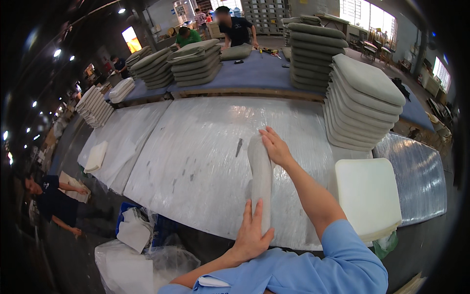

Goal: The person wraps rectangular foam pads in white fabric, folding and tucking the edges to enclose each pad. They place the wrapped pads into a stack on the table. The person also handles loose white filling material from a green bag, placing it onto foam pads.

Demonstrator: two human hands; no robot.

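A grey fabric-covered seat cushion stands on its narrow edge on the plastic-wrapped work surface in front of me. My left hand grips its near end, fingers along the side and thumb toward the end. At the far end, my right hand holds the cushion from the right, with its fingers near the top corner. The cushion's faces are seen almost edge-on, so most of its cover is hidden.
White uncovered cushion pads lie at my right, below a tall stack of grey cushions. More cushion stacks stand on the blue table beyond. A blue bin and plastic bags sit lower left. A co-worker is at left; others work behind.
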